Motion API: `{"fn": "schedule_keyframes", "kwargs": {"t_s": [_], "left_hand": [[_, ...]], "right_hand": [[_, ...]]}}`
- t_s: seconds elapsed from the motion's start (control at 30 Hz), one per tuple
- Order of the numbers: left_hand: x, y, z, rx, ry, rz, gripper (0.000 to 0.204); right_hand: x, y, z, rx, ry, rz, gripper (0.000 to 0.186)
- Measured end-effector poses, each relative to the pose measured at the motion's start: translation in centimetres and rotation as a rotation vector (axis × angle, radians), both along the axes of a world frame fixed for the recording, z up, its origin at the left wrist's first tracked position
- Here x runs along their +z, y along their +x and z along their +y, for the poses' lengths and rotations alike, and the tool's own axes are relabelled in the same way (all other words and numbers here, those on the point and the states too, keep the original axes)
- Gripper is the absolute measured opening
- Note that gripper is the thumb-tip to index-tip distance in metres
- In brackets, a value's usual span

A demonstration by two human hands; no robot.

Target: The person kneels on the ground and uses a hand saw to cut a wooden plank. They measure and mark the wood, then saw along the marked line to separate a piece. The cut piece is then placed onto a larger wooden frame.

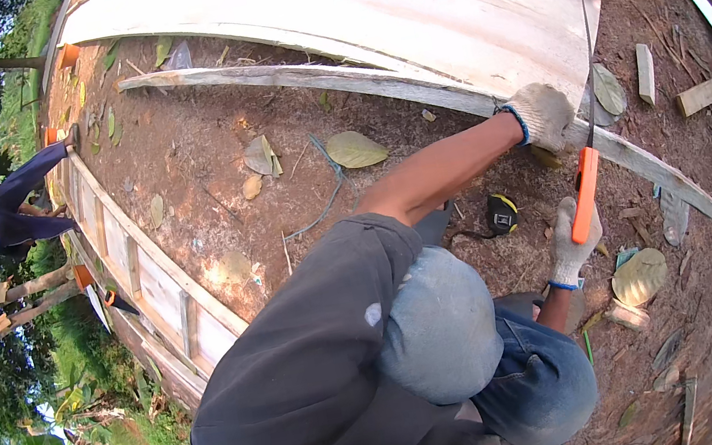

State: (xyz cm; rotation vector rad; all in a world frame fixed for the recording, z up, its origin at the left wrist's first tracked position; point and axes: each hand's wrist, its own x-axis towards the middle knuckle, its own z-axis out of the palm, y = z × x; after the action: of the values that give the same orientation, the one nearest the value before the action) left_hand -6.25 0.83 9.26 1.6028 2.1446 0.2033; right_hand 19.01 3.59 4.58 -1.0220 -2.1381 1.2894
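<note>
My left hand, in a white knit glove, presses down on a long weathered wooden batten that lies across the bare soil. My right hand, gloved the same way, grips the orange handle of a hand saw. Its thin dark blade runs upward and meets the batten just right of my left hand. My knees in blue jeans and my dark shirt fill the lower middle of the view. A black and yellow tape measure lies on the ground between my arms.
A large pale plywood sheet lies beyond the batten. A long wooden frame runs along the left, where another person in a blue sleeve bends over it. Short wood offcuts and dry leaves lie scattered on the dirt.
</note>
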Motion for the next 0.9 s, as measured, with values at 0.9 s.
{"fn": "schedule_keyframes", "kwargs": {"t_s": [0.9], "left_hand": [[-0.8,-4.2,2.5,0.110,-0.072,-0.291,0.051]], "right_hand": [[6.0,-5.7,3.2,0.086,0.148,-0.216,0.031]]}}
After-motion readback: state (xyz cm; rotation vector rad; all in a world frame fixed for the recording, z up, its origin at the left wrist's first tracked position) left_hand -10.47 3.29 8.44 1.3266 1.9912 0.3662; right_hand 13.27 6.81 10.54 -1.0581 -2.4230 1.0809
